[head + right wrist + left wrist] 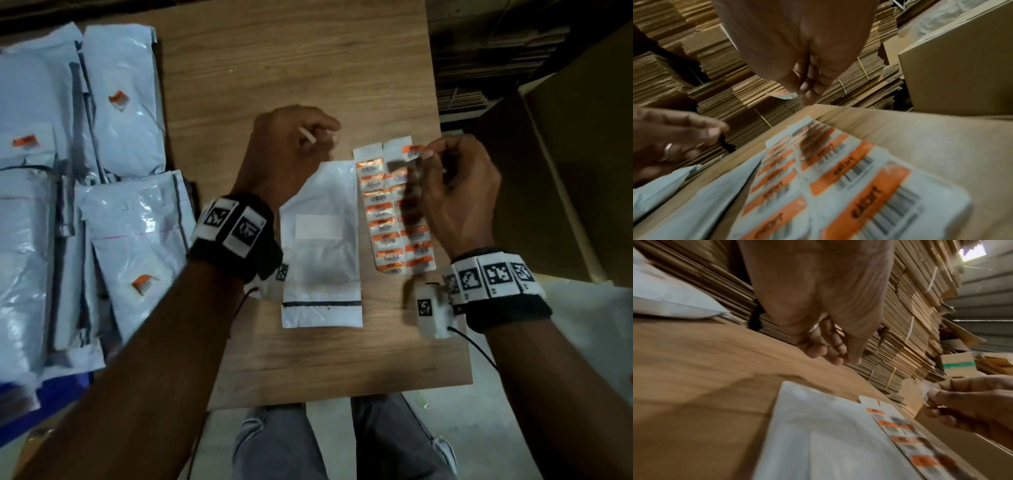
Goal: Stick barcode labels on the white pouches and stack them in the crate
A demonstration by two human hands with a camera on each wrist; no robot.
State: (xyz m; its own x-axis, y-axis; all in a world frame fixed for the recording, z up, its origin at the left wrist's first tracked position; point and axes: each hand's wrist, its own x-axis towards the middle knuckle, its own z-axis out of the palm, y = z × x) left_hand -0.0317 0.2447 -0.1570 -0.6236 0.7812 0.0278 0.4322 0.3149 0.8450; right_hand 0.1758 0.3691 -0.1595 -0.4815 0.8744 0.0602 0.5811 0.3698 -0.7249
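Right hand (459, 192) pinches an orange-and-white barcode label (412, 151) above the sheet (394, 219).

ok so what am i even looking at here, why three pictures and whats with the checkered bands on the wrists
There is no machine: a person works with bare hands and wears three cameras. The big picture comes from a camera on the head, looking down. The other two come from cameras strapped to the wrists, looking along each hand; the black-and-white patterned bands belong to those straps.

On the wooden table lies one white pouch, flat and without an orange label. Right beside it lies a sheet of orange barcode labels. The right hand pinches one peeled label above the sheet's far end. The left hand hovers over the pouch's far end, fingers curled, with something small and white at its fingers; I cannot tell what. At the left, already labelled pouches are piled up.
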